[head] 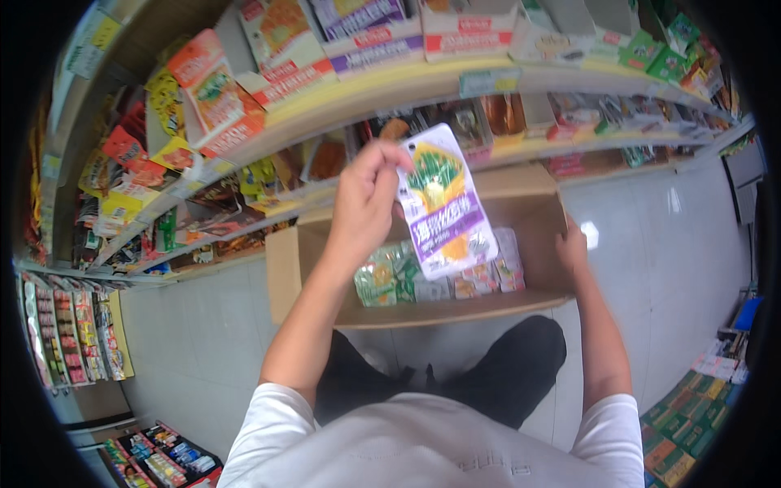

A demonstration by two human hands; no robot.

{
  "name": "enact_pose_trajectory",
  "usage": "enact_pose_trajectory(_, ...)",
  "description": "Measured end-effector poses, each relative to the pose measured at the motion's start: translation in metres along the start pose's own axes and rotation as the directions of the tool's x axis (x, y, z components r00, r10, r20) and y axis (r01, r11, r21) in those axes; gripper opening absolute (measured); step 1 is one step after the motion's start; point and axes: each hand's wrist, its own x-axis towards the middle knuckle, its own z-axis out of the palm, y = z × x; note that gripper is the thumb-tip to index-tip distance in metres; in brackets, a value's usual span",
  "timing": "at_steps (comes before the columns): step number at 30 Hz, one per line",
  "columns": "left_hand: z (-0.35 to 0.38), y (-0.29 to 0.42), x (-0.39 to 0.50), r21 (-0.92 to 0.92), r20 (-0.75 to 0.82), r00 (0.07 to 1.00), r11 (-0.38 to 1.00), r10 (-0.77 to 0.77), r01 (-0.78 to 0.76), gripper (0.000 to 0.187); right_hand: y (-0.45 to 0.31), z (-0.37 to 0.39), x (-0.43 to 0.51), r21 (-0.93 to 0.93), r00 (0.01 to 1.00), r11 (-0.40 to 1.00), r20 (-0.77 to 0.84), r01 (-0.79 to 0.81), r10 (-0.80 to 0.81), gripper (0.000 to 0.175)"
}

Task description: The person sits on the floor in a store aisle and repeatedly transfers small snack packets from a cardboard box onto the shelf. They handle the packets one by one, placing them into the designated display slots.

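My left hand (370, 195) pinches the upper left corner of a flat snack packet (448, 201), white, yellow and purple with printed writing. The packet hangs over an open cardboard box (390, 318). With its fingers hidden behind the wall, my right hand (571, 247) grips the box's right side. Inside the box lie green packets (381, 277) on the left and white and red packets (476, 280) farther right; the held packet covers part of them.
Shelves (390, 85) of snack packets and display cartons curve across the far side. Another snack rack (76, 329) stands at the left. Green and brown boxes (689, 421) sit at the lower right. Tiled floor (201, 329) surrounds the box.
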Motion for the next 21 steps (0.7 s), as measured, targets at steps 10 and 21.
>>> enact_pose_trajectory(10, -0.042, 0.122, 0.045, 0.307, -0.083, 0.840, 0.815, 0.536, -0.491, 0.043, -0.030, -0.016, -0.004, -0.036, 0.991, 0.992, 0.060, -0.118, 0.120, 0.063)
enact_pose_trajectory(21, -0.073, 0.125, 0.136, 0.782, 0.029, 0.684, 0.409, 0.729, -0.470, 0.021, -0.020, -0.004, -0.001, -0.066, 0.994, 0.994, 0.058, -0.093, 0.096, 0.064)
